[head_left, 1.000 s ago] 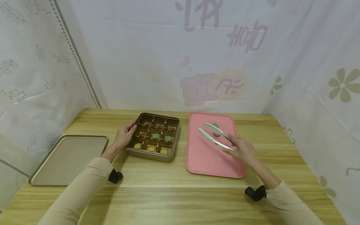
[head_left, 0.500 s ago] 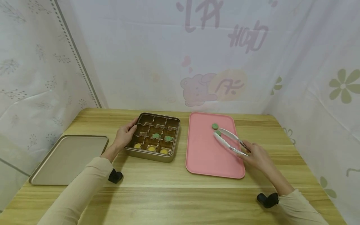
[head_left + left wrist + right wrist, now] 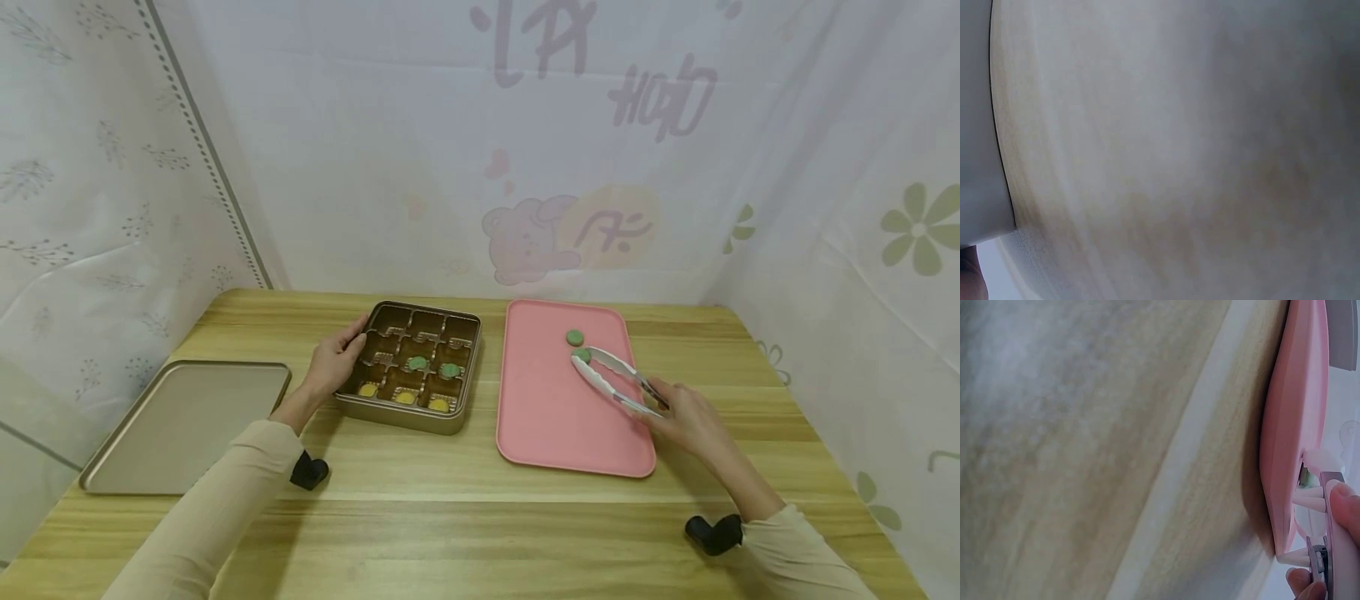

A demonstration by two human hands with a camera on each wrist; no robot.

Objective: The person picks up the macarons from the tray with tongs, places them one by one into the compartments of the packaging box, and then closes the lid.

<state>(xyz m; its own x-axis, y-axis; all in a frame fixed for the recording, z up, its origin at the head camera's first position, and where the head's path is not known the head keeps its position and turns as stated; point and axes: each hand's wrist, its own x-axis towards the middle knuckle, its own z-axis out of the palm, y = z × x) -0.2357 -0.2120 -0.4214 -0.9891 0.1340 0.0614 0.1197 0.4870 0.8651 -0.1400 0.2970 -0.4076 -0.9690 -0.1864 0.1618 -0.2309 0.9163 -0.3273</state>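
My left hand [image 3: 332,363] grips the left side of a bronze-coloured box [image 3: 397,416], thumb at its rim. Inside, a brown divided insert holds three yellow round pieces in the front row and two green ones in the middle row. In my right hand [image 3: 693,421] is a pair of metal tongs [image 3: 600,384] with pale tips. The tips stand on either side of a green round piece [image 3: 582,355] on the pink tray [image 3: 536,429]. Just behind it lies a second green piece [image 3: 575,337]. Fingers [image 3: 1347,509] on the tongs also show in the right wrist view.
A flat metal tray or lid [image 3: 187,425] lies on the left of the wooden table [image 3: 420,533]. Printed cloth [image 3: 375,167] hangs behind the table and along both sides. The left wrist view shows mostly blurred tabletop.
My right hand has moved right and slightly toward me, bringing the tong tips to the nearer green piece, and the tips have drawn closer together. My left hand stays on the box.
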